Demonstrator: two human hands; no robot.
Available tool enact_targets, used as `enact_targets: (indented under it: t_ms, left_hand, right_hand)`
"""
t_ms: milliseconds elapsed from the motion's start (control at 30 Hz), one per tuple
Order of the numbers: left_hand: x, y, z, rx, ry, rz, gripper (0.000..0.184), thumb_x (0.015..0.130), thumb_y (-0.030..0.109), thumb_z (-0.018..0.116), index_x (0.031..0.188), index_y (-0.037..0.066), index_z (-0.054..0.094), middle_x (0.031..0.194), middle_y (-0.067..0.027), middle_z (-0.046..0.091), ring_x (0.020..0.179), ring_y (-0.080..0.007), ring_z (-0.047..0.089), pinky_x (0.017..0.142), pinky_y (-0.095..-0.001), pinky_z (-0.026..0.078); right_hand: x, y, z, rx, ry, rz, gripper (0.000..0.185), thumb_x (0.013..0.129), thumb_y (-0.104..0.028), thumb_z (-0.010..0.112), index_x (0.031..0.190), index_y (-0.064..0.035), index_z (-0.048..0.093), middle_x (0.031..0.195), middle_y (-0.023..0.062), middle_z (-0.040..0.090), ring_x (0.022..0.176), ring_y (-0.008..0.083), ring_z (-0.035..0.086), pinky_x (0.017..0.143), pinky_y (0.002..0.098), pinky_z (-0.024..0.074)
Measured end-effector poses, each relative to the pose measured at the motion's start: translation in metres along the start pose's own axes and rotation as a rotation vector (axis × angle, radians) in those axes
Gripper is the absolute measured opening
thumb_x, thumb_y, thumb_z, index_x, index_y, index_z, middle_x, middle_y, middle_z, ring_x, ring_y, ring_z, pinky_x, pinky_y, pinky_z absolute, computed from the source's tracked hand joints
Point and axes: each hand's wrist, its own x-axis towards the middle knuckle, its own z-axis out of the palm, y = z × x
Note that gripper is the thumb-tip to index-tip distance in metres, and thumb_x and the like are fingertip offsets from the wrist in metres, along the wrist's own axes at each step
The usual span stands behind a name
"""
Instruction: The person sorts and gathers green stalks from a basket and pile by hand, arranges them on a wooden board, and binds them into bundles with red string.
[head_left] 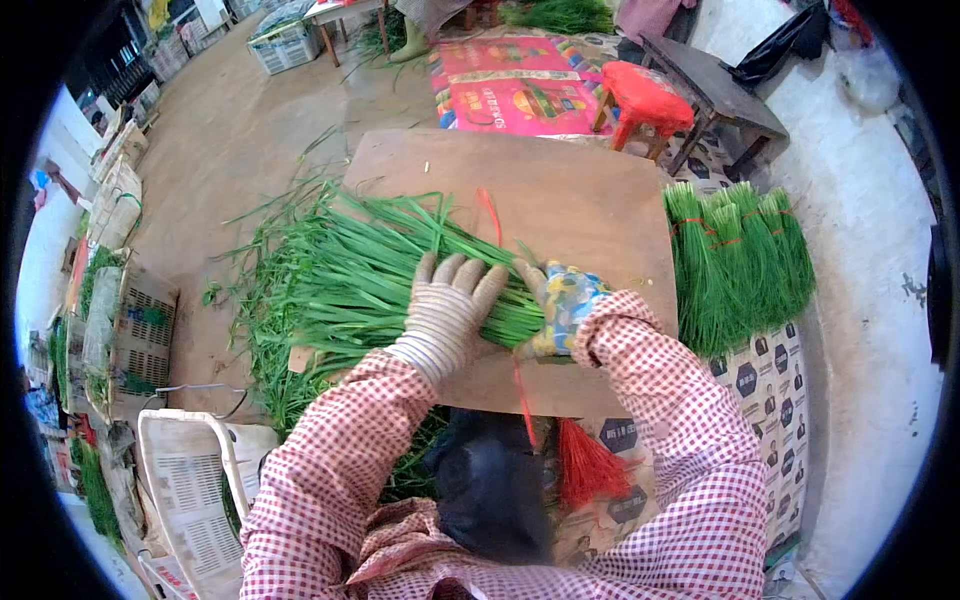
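Note:
A loose bundle of garlic chives (370, 260) lies across a brown board (590, 190), its leafy ends spilling over the left edge. My left hand (447, 305), in a striped glove with tan fingertips, rests on top of the bundle with its fingers spread. At the right end, my right hand (565, 308), in a tan glove with a blue and yellow cuff, is closed around the chives' stem ends; part of its grip is hidden. A red tie (489, 215) passes beneath the bundle, and its other end hangs over the near edge.
Tied green bundles (740, 260) stand right of the board. Red ties (590, 465) hang below the near edge beside a black bag (490, 480). A red stool (648, 95) and dark bench (710, 85) are behind. Left are a white chair (185, 470) and crates (145, 330).

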Motion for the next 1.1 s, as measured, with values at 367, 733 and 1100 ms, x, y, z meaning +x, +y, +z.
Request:
enact_targets:
  t_ms: [367,733,1100]
  left_hand:
    - [0.032,-0.019,-0.030,-0.139,-0.391,0.149,0.129,0.043,0.050,0.088,0.147,0.006,0.026,0.149,-0.0201,0.033,0.142,-0.0352,0.026,0.115,-0.0569,0.014]
    - [0.030,-0.010,-0.028,-0.143,-0.416,0.063,0.123,0.044,0.049,0.088,0.144,0.008,0.030,0.146,-0.0161,0.038,0.139,-0.0325,0.032,0.114,-0.0567,0.019]
    - [0.029,-0.010,-0.030,-0.137,-0.407,0.051,0.119,0.045,0.049,0.087,0.143,0.009,0.033,0.144,-0.0147,0.041,0.137,-0.0311,0.035,0.113,-0.0574,0.020]
  right_hand:
    - [-0.005,0.003,0.015,-0.090,0.104,-0.045,0.094,0.073,-0.052,0.075,0.146,-0.0090,0.035,0.143,0.0219,0.041,0.130,0.0368,0.042,0.108,0.0457,0.0343]
    - [0.102,0.047,0.005,0.356,-0.018,0.047,0.039,0.087,-0.035,0.065,0.117,-0.0100,0.062,0.108,0.0132,0.068,0.102,0.0235,0.064,0.089,0.0363,0.0491]
    - [0.069,0.085,0.000,1.493,0.487,0.456,0.019,0.095,-0.015,0.055,0.112,-0.0062,0.056,0.088,0.0117,0.064,0.074,0.0217,0.064,0.068,0.0368,0.0543]
